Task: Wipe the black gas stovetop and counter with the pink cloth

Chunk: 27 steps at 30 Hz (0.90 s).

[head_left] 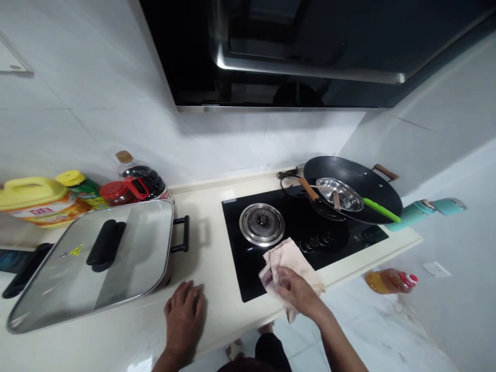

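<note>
Your right hand (pixel 296 290), pinching one cloth (pixel 293 254); left hand (pixel 184 316), spread on tabletop (pixel 209 206); hazard: the cloth's loose folds could snag the burner (pixel 262 224).

A bare strip of table (pixel 212 212) runs up the middle of the frame, between the lidded pan (pixel 149 258) and the cooktop (pixel 241 268), with the left hand (pixel 184 315) at its lower end. The pan blocks most of the left, with bottles (pixel 141 175) close behind it. The ring burner (pixel 262 225) is open from above; right of it, the wok (pixel 374 188) stands in the way. The right hand (pixel 294 290) and cloth (pixel 296 258) cover the cooktop's near edge. The range hood (pixel 251 94) overhangs the top.
</note>
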Each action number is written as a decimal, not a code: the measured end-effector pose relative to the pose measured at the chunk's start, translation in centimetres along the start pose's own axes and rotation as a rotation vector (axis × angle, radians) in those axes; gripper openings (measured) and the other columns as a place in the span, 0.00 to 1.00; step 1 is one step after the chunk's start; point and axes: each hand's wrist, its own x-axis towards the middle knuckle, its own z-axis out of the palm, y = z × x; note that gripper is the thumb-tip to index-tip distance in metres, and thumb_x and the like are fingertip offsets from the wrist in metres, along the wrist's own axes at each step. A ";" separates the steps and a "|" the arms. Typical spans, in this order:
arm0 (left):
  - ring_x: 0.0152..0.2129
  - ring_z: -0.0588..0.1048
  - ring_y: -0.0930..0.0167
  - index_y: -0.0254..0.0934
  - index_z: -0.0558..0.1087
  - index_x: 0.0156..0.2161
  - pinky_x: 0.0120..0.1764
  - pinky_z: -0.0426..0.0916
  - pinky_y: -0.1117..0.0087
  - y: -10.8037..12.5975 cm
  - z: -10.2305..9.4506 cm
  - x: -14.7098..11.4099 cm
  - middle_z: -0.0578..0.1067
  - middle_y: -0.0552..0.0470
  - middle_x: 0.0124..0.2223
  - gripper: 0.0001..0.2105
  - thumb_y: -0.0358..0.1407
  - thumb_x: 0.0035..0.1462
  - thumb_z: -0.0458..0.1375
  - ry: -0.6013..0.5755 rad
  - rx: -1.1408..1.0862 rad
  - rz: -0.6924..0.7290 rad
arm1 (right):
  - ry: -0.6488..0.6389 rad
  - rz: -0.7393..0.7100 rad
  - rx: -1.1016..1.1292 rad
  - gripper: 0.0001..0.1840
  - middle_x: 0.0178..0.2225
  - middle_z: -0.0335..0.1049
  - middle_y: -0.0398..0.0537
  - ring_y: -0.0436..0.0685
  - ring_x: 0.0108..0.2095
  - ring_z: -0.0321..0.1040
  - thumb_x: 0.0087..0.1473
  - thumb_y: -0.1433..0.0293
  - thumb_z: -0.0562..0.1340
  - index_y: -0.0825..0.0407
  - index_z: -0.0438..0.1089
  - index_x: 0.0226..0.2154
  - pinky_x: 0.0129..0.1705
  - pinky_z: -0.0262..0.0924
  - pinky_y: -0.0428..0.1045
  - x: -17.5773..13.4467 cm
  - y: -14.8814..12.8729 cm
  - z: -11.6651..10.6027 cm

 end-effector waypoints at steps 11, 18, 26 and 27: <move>0.61 0.69 0.57 0.44 0.80 0.51 0.61 0.62 0.50 -0.3 0.4 0.0 0.77 0.43 0.59 0.17 0.42 0.68 0.50 -0.004 0.002 -0.013 | 0.390 0.103 -0.701 0.32 0.66 0.61 0.63 0.80 0.60 0.60 0.62 0.49 0.60 0.37 0.68 0.65 0.54 0.60 0.76 1.3 2.4 5.3; 0.62 0.70 0.58 0.45 0.79 0.52 0.60 0.62 0.51 -0.9 0.9 -0.2 0.78 0.43 0.59 0.18 0.43 0.67 0.49 0.017 0.010 -0.007 | 0.405 0.040 -0.721 0.23 0.64 0.61 0.62 0.72 0.58 0.62 0.65 0.68 0.54 0.44 0.73 0.58 0.57 0.59 0.66 5.0 1.1 7.0; 0.62 0.70 0.57 0.48 0.80 0.52 0.60 0.64 0.50 -1.7 1.7 -0.5 0.79 0.46 0.59 0.19 0.44 0.64 0.51 0.022 0.031 -0.021 | 0.497 0.302 -0.733 0.26 0.52 0.68 0.70 0.70 0.50 0.66 0.61 0.69 0.54 0.56 0.71 0.59 0.49 0.64 0.62 14.1 2.6 -0.4; 0.62 0.70 0.57 0.48 0.80 0.52 0.60 0.64 0.50 -1.9 2.0 -0.6 0.79 0.46 0.59 0.19 0.44 0.64 0.51 0.025 0.039 -0.021 | 0.486 0.304 -0.733 0.27 0.52 0.68 0.70 0.70 0.50 0.66 0.61 0.68 0.54 0.57 0.71 0.59 0.49 0.63 0.62 15.2 2.5 -1.0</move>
